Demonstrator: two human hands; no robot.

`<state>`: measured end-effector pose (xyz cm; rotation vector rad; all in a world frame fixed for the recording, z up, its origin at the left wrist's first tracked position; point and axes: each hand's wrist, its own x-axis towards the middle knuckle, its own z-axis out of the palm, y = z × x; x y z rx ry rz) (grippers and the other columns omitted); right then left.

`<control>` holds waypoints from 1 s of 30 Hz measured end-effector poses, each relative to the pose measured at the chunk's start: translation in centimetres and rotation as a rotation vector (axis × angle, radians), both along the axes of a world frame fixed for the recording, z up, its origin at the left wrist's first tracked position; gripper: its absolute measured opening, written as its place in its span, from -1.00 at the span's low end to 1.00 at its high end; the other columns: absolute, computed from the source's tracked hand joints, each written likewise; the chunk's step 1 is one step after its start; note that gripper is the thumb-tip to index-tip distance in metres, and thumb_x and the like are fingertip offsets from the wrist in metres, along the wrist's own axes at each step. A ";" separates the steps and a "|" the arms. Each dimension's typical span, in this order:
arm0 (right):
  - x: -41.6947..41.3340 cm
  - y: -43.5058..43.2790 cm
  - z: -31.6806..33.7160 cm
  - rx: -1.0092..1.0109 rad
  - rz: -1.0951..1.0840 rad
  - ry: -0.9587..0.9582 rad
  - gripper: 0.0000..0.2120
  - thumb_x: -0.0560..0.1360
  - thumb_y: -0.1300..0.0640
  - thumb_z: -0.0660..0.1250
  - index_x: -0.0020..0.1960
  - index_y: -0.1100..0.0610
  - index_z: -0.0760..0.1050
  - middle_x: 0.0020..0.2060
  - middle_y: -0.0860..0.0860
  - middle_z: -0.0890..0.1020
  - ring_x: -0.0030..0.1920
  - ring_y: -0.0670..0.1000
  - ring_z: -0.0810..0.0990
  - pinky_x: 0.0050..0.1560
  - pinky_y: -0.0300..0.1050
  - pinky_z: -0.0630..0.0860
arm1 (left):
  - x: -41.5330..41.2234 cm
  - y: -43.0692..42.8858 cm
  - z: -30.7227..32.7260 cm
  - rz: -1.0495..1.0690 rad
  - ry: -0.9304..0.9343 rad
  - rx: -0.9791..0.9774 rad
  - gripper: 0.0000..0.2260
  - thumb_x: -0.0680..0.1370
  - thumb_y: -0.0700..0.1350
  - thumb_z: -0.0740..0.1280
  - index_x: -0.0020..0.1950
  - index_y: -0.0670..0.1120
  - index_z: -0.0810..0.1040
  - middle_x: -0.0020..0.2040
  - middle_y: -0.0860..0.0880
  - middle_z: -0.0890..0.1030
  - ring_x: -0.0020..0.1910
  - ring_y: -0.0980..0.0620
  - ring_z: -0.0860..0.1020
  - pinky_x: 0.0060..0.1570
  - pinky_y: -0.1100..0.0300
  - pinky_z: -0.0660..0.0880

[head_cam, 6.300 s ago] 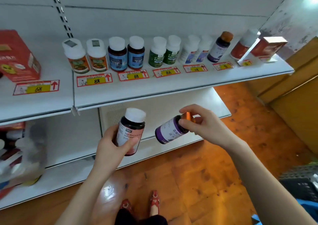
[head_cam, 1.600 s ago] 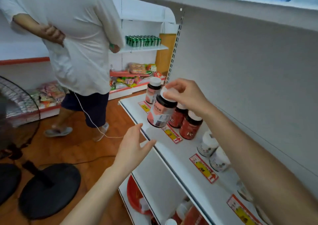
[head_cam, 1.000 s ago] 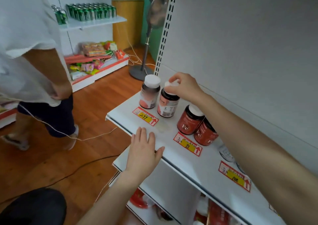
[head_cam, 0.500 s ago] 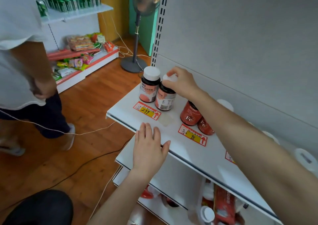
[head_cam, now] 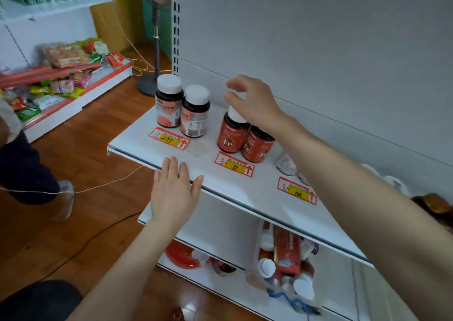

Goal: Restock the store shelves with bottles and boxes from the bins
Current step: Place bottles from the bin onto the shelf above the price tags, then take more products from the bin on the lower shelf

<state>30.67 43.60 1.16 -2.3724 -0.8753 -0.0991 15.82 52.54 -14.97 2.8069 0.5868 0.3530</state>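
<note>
Two dark bottles with white caps stand side by side at the left end of the white shelf (head_cam: 255, 195): the left one (head_cam: 169, 101) and the right one (head_cam: 195, 111), behind a price tag reading 299. My right hand (head_cam: 252, 102) hovers to their right, fingers loosely spread, holding nothing, just above two red "Fe" bottles (head_cam: 232, 134). My left hand (head_cam: 175, 193) lies flat on the shelf's front edge with straight fingers.
More white bottles (head_cam: 285, 162) stand further right, partly hidden by my right arm. Below, a clear bin (head_cam: 282, 266) holds several bottles and a red box. A person's leg (head_cam: 27, 171), a cable and a fan stand (head_cam: 153, 80) occupy the floor at left.
My right hand has let go of the right dark bottle, which now stands beside the other one, and has drawn back to the right. My left hand stays on the shelf edge.
</note>
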 end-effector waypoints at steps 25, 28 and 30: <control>-19.1 -39.9 -8.5 0.031 -0.517 0.119 -0.87 0.49 0.27 0.29 -0.05 0.27 0.60 -0.11 0.10 0.68 -0.16 -0.11 0.50 -0.16 -0.56 0.30 | -12.3 -27.4 -5.0 -0.783 -0.088 -0.004 -0.74 0.42 -0.04 0.19 -0.20 -0.06 0.67 -0.34 0.00 0.64 -0.37 -0.02 0.60 -0.49 0.27 0.43; -19.1 -39.5 -12.7 -0.014 -0.496 0.233 -0.85 0.50 0.24 0.29 -0.02 0.26 0.60 -0.09 0.11 0.67 -0.13 -0.07 0.54 -0.10 -0.37 0.36 | -11.3 -26.7 -6.7 -0.766 -0.013 -0.009 -0.88 0.37 -0.10 0.36 -0.19 -0.09 0.66 -0.35 -0.03 0.63 -0.42 -0.03 0.60 -0.50 0.27 0.43; -18.8 -38.9 -15.7 -0.053 -0.484 0.307 -0.84 0.52 0.21 0.28 0.00 0.26 0.58 -0.07 0.11 0.67 -0.08 0.01 0.58 -0.04 -0.26 0.40 | -10.2 -26.1 -8.2 -0.730 0.078 -0.031 -0.90 0.33 -0.17 0.47 -0.18 -0.11 0.66 -0.34 -0.05 0.63 -0.42 -0.05 0.60 -0.47 0.23 0.46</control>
